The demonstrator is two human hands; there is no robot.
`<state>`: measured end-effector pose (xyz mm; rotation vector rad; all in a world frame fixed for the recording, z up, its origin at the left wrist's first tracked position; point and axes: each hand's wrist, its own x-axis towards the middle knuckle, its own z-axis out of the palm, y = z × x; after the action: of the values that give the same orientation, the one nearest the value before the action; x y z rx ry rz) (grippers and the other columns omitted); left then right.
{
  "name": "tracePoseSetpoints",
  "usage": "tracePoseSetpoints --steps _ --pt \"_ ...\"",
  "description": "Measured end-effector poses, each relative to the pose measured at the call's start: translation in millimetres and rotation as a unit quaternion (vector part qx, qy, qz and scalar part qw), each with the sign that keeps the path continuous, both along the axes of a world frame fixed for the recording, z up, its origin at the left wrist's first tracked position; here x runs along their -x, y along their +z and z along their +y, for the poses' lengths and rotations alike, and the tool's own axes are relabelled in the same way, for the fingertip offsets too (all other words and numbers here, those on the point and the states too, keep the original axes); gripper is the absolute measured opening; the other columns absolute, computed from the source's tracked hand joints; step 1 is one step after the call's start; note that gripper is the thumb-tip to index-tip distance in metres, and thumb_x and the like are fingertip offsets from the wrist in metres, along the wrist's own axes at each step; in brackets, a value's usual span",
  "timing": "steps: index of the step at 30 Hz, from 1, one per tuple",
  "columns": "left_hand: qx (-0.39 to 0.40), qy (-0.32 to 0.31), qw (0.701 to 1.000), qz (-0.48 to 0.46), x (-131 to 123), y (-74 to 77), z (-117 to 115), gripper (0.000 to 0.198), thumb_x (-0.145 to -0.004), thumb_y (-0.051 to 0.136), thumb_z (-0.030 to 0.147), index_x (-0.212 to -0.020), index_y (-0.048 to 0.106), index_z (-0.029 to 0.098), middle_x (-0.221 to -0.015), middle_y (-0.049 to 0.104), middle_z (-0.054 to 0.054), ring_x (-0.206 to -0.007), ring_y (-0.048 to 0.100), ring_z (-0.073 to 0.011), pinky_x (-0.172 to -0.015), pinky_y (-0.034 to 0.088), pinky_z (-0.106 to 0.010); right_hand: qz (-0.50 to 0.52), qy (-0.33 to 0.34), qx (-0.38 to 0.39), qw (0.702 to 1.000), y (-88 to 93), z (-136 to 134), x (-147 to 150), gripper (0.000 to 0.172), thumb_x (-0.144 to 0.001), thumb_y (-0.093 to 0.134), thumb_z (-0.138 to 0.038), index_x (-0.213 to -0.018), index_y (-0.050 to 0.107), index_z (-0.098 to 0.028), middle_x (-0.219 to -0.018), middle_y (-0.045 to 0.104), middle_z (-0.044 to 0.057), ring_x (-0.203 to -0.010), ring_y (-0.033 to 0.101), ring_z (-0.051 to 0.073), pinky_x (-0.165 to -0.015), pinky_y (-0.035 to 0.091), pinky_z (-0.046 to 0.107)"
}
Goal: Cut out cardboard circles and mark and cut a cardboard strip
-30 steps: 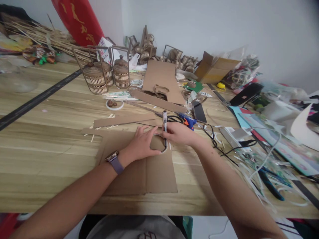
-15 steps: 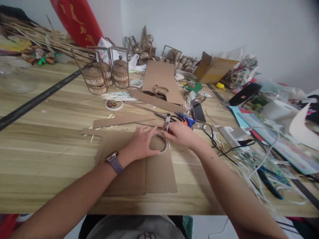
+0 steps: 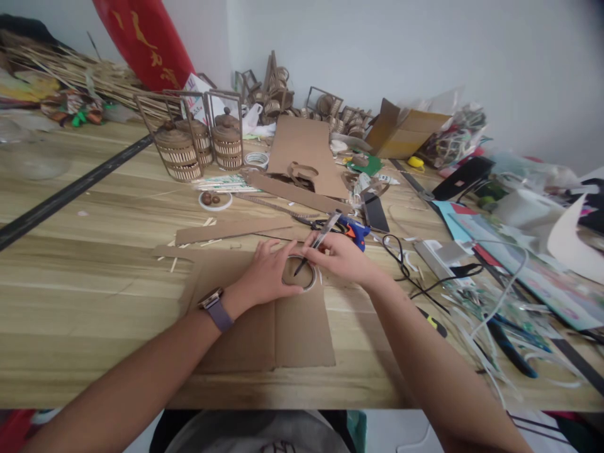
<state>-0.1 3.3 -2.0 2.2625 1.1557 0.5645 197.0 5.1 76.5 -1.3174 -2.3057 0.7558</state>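
On the brown cardboard sheet (image 3: 302, 333) lies a thin tape roll (image 3: 314, 278), flat, with cardboard showing through its middle. My left hand (image 3: 268, 272) grips it from the left, thumb at the near rim and fingers at the far rim. A marker pen (image 3: 326, 230) with a clear barrel sits pinched in my right hand (image 3: 343, 255). It slants down to the left, its dark tip inside the ring; whether the tip touches the cardboard I cannot tell. A narrow cardboard strip (image 3: 226, 231) lies just beyond the sheet.
Behind my right hand lie a blue glue gun (image 3: 356, 231) and a dark phone (image 3: 375, 212). A power strip (image 3: 438, 261) and cables are to the right, near pliers (image 3: 509, 346). Bamboo lanterns (image 3: 179, 154) stand at the back left. Brown beads (image 3: 207, 199) sit inside a white ring.
The marker pen has tilted from nearly upright to a slant, and its tip now shows inside the ring. My left hand and the tape roll stay in place.
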Motion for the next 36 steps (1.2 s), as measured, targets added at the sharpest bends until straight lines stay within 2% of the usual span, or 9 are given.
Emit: tracePoseSetpoints --steps 6,9,12,16,20,23,30,33,36 --pt "0.01 0.004 1.0 0.007 0 0.9 0 0.105 -0.069 0.087 0.045 -0.154 0.037 0.008 -0.151 0.048 -0.025 -0.145 0.031 -0.044 -0.119 0.028 -0.059 0.102 -0.001 0.074 0.992 -25.0 1 -5 0.027 -0.095 0.057 -0.044 -0.088 0.066 -0.019 -0.069 0.068 0.0 -0.062 0.063 0.016 -0.058 0.046 0.025" --pt "0.0 0.002 1.0 0.002 0 -1.7 1 0.105 -0.069 0.086 0.047 -0.154 0.037 0.011 -0.152 0.048 -0.024 -0.144 0.032 -0.044 -0.118 0.028 -0.06 0.133 -0.008 0.09 0.987 -36.7 1 -6 0.034 -0.095 0.058 -0.051 -0.091 0.066 -0.018 -0.071 0.072 0.002 -0.063 0.067 0.017 -0.057 0.048 0.026" --pt "-0.007 0.0 1.0 -0.008 1 -4.5 2 0.104 -0.068 0.086 0.048 -0.155 0.037 0.017 -0.151 0.049 -0.021 -0.144 0.033 -0.0442 -0.117 0.03 -0.062 0.154 -0.015 0.083 0.984 -45.6 2 -6 0.037 -0.095 0.058 -0.053 -0.093 0.067 -0.018 -0.077 0.074 0.005 -0.071 0.07 0.019 -0.061 0.053 0.028" --pt "-0.006 0.0 1.0 -0.007 2 -4.4 2 0.105 -0.069 0.086 0.049 -0.156 0.036 0.018 -0.151 0.05 -0.021 -0.143 0.034 -0.0446 -0.117 0.031 -0.063 0.16 -0.029 0.035 0.986 -52.7 3 -7 0.028 -0.096 0.056 -0.043 -0.096 0.069 -0.018 -0.088 0.076 0.007 -0.078 0.071 0.02 -0.069 0.056 0.031" --pt "0.0 0.006 1.0 0.002 1 -2.1 0 0.106 -0.069 0.086 0.048 -0.155 0.036 0.016 -0.149 0.052 -0.021 -0.144 0.032 -0.0444 -0.118 0.031 -0.061 0.121 -0.043 -0.035 0.991 -47.7 -3 -13 0.021 -0.096 0.053 -0.034 -0.096 0.07 -0.02 -0.098 0.077 0.009 -0.091 0.07 0.023 -0.084 0.054 0.036" --pt "0.004 0.001 1.0 0.0 0 -1.1 0 0.104 -0.07 0.086 0.046 -0.155 0.036 0.016 -0.15 0.053 -0.019 -0.144 0.032 -0.0435 -0.119 0.029 -0.06 0.061 -0.041 -0.078 0.994 -35.4 -13 -16 0.02 -0.095 0.053 -0.031 -0.091 0.069 -0.02 -0.093 0.077 0.01 -0.09 0.068 0.025 -0.087 0.049 0.039" --pt "0.002 -0.012 1.0 -0.018 1 -1.3 1 0.1 -0.07 0.086 0.045 -0.154 0.038 0.02 -0.143 0.062 -0.013 -0.142 0.034 -0.0443 -0.118 0.029 -0.062 -0.05 -0.026 -0.099 0.993 -5.8 -35 -5 0.011 -0.083 0.061 -0.021 -0.073 0.066 -0.018 -0.066 0.067 0.007 -0.068 0.061 0.024 -0.075 0.041 0.036" --pt "0.005 -0.013 1.0 -0.02 1 -1.2 1 0.1 -0.07 0.086 0.046 -0.154 0.038 0.019 -0.144 0.06 -0.015 -0.144 0.033 -0.0439 -0.118 0.029 -0.061 -0.027 -0.032 -0.08 0.996 -3.0 -34 -1 0.018 -0.089 0.057 -0.024 -0.074 0.066 -0.019 -0.062 0.065 0.003 -0.059 0.058 0.019 -0.063 0.04 0.029" --pt "0.01 -0.004 1.0 -0.012 1 -1.3 1 0.102 -0.069 0.087 0.048 -0.154 0.038 0.019 -0.147 0.056 -0.017 -0.144 0.033 -0.0445 -0.118 0.029 -0.061 0.025 -0.074 -0.079 0.994 -9.2 -28 -1 0.024 -0.097 0.051 -0.029 -0.084 0.068 -0.019 -0.071 0.068 0.003 -0.059 0.06 0.017 -0.055 0.039 0.025"
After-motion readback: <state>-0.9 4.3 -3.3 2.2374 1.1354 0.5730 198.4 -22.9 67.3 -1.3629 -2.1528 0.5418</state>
